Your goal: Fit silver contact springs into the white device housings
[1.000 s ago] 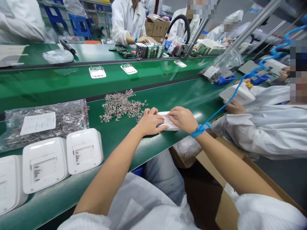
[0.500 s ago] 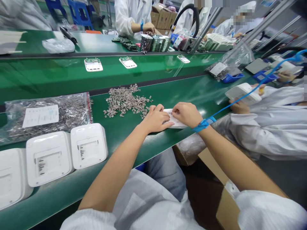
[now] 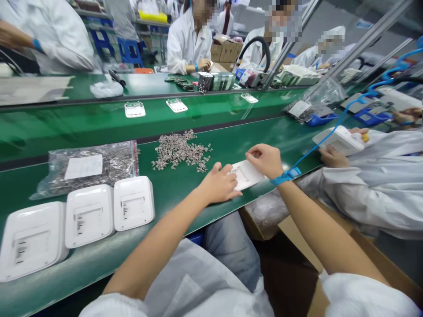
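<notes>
A white plastic housing (image 3: 243, 174) with a recessed rectangle lies tilted on the green bench in front of me. My left hand (image 3: 220, 184) grips its left edge, thumb at the near side and fingers over the top. Over its far right corner is my right hand (image 3: 266, 160), thumb and fingertips drawn together in a pinch; anything between them is too small or hidden. A blue wrist strap (image 3: 284, 176) circles my right wrist, its coiled cord running up to the right. Just beyond my left hand spreads a pile of small metal clips (image 3: 180, 150).
Three white housings (image 3: 89, 215) stand in a row at left, before a clear bag (image 3: 110, 165) of metal parts. Across a green strip carrying white covers with circuit boards (image 3: 135, 110), co-workers sit. At right, a co-worker's hand (image 3: 333, 157) holds another housing (image 3: 342, 140).
My right hand has lifted off the housing's middle toward its far right corner, uncovering the recess. My left hand has shifted toward the left edge. The camera view has tilted up slightly.
</notes>
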Action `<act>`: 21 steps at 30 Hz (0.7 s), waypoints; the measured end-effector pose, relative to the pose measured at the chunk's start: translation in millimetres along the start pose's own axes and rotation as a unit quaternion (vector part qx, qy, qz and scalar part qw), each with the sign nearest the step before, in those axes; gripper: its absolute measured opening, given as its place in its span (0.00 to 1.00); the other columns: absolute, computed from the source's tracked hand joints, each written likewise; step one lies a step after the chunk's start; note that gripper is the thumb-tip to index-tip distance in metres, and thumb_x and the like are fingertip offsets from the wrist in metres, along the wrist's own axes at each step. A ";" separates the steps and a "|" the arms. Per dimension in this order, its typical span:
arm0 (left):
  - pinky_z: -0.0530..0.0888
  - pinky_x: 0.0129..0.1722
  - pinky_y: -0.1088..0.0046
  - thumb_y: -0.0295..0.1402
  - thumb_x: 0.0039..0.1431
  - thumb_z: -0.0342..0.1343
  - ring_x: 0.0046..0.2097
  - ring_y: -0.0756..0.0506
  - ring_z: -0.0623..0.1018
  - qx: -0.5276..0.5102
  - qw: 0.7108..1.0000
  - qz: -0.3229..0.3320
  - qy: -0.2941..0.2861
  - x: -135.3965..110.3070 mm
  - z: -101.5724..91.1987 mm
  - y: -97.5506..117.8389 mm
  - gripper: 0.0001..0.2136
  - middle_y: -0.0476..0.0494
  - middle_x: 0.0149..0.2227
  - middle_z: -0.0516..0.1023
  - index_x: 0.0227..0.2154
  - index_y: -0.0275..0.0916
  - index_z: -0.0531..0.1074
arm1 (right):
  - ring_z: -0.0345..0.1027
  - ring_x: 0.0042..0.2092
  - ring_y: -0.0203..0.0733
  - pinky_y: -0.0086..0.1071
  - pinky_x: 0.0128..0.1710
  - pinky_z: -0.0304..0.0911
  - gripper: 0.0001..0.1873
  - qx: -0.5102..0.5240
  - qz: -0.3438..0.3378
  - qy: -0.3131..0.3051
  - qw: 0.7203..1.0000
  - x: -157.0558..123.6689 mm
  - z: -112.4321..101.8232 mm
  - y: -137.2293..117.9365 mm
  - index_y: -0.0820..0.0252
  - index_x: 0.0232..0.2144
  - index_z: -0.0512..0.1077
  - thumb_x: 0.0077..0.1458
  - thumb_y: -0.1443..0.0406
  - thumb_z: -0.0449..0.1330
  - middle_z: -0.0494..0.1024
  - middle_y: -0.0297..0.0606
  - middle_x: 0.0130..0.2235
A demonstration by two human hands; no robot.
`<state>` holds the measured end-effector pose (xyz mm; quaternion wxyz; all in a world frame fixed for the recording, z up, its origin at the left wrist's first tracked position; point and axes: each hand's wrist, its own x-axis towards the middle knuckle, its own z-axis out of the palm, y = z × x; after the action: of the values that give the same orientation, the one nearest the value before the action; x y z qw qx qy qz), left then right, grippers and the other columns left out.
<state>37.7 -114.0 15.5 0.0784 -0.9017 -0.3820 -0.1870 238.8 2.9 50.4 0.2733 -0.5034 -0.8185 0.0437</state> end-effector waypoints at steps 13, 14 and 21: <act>0.62 0.51 0.59 0.49 0.65 0.56 0.53 0.39 0.73 0.141 0.964 -0.225 0.013 -147.0 -65.1 114.3 0.20 0.41 0.49 0.78 0.50 0.40 0.75 | 0.69 0.35 0.41 0.34 0.37 0.64 0.09 0.168 -0.306 -0.126 0.929 29.0 68.5 -41.9 0.59 0.33 0.75 0.60 0.65 0.54 0.77 0.41 0.36; 0.62 0.51 0.59 0.47 0.66 0.54 0.52 0.39 0.74 0.146 0.957 -0.250 0.024 -151.2 -66.3 113.9 0.18 0.41 0.48 0.79 0.51 0.40 0.75 | 0.69 0.38 0.42 0.34 0.40 0.65 0.10 0.163 -0.319 -0.124 0.925 36.5 72.7 -49.3 0.59 0.34 0.74 0.61 0.67 0.53 0.76 0.42 0.38; 0.62 0.52 0.58 0.41 0.67 0.55 0.51 0.39 0.77 0.189 0.928 -0.320 0.016 -154.8 -68.9 97.5 0.16 0.40 0.47 0.80 0.51 0.39 0.75 | 0.69 0.43 0.45 0.38 0.45 0.66 0.08 0.179 -0.307 -0.123 0.927 46.3 96.0 -37.5 0.60 0.40 0.74 0.62 0.68 0.54 0.74 0.45 0.43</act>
<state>-10.2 -303.5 17.4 0.1895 -0.6971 -0.6769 -0.1413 145.8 43.3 0.8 0.2565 -0.1609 -0.9386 0.1651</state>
